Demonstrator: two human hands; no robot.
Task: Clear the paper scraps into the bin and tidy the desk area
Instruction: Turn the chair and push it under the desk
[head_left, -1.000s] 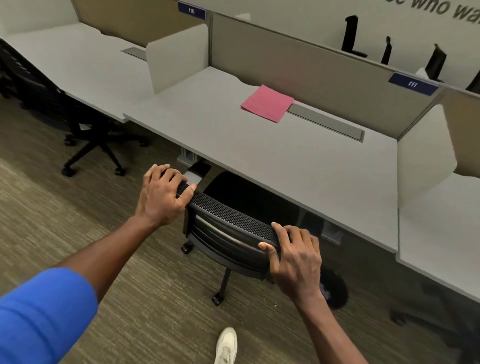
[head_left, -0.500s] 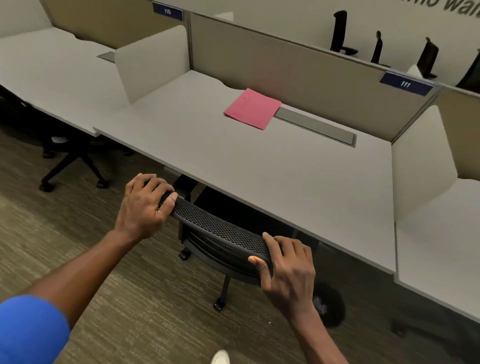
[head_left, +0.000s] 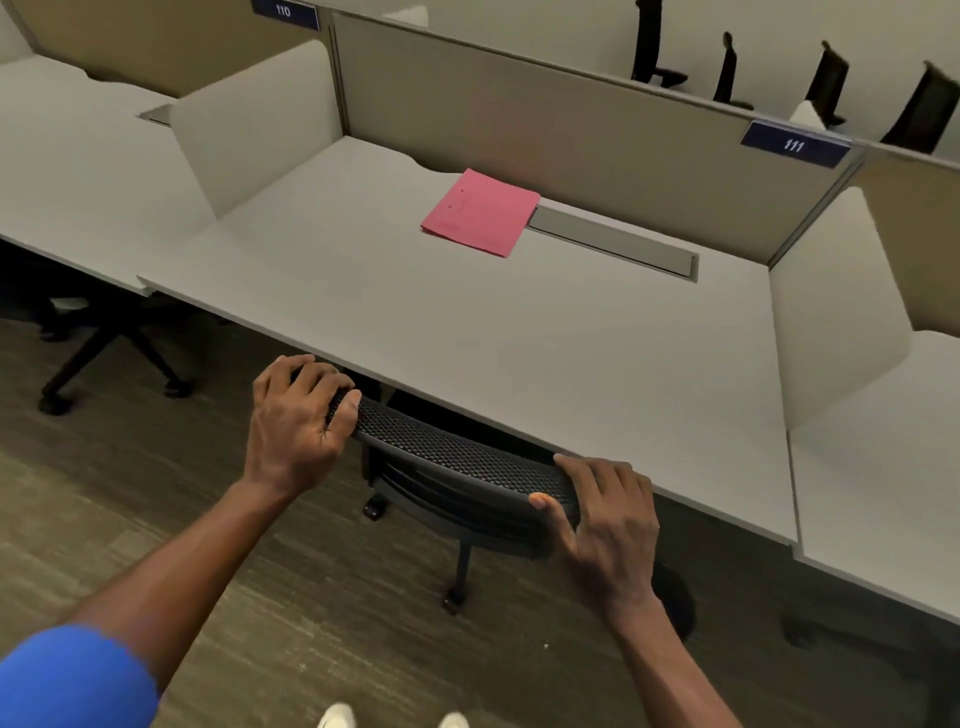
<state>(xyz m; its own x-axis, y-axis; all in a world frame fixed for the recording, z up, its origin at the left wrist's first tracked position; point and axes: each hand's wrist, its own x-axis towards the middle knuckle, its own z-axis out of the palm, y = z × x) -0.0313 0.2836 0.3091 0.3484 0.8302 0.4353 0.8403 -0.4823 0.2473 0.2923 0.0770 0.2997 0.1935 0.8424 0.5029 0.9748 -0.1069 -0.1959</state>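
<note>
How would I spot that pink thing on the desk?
Find the grey desk under the "111" label. Near its back edge, just left of the long metal cable slot, lies the pink folder, flat and the only coloured item there.

We're stretching both arms forward and down. Our left hand (head_left: 296, 421) is curling its fingers closed, and our right hand (head_left: 610, 525) is clamping likewise.
</note>
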